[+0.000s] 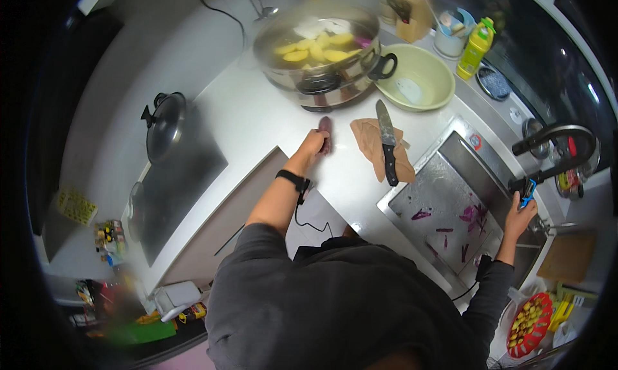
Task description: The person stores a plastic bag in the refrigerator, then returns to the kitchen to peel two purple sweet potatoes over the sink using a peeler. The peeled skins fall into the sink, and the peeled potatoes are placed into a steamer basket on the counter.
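My left hand (pixel 316 142) grips a purple root vegetable (pixel 325 124), probably a purple sweet potato, low over the white countertop (pixel 241 114) in front of the steamer pot. Far to the right, beside the black faucet (pixel 555 169), my right hand (pixel 520 215) holds a blue-framed peeler (pixel 529 192). Between the hands, a kitchen knife (pixel 387 141) with a black handle lies on a crumpled brown cloth or paper (pixel 364 138). Purple peel scraps (pixel 473 218) are scattered in the stainless-steel sink (pixel 420 186).
Yellow peeled pieces (pixel 316 49) fill the steaming pot (pixel 333 87). A pale green basin (pixel 429 87) touches its right side. The cooktop (pixel 188 186) and a glass lid (pixel 166 127) are at left. A yellow bottle (pixel 475 49) stands behind the sink; a red basket (pixel 545 317) sits lower right.
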The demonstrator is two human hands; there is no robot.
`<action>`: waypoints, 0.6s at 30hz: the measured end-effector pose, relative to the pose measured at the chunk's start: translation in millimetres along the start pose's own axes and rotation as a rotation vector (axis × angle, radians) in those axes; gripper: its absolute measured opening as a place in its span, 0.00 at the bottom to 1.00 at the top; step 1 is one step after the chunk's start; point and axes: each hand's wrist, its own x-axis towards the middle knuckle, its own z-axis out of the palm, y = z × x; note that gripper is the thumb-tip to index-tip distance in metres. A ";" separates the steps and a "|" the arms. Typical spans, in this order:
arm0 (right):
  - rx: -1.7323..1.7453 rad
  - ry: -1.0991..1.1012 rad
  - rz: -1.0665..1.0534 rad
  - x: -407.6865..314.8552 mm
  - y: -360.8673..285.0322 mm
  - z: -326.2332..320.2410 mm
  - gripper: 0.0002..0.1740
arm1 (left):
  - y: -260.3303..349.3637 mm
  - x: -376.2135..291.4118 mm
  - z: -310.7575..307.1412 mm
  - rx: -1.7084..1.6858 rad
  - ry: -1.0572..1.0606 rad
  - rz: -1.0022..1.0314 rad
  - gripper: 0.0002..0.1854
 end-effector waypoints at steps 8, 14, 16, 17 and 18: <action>0.463 -0.598 0.076 -99.9 -119.0 -5.4 0.12 | -3.7 -74.8 190.3 -0.195 -0.586 -0.246 0.26; 0.549 -0.479 0.043 -120.5 -162.0 -34.1 0.07 | -23.6 -121.0 283.4 -0.170 -0.786 -0.430 0.20; 0.274 -0.460 0.091 -115.8 -141.0 -32.9 0.07 | -24.5 -137.6 284.9 -0.144 -0.851 -0.380 0.18; 0.164 -0.508 0.113 -113.5 -126.5 -31.2 0.07 | -24.3 -144.2 284.6 -0.147 -0.875 -0.349 0.17; 0.118 -0.464 0.165 -111.7 -108.9 -32.7 0.07 | -22.7 -148.1 282.1 -0.128 -0.979 -0.347 0.16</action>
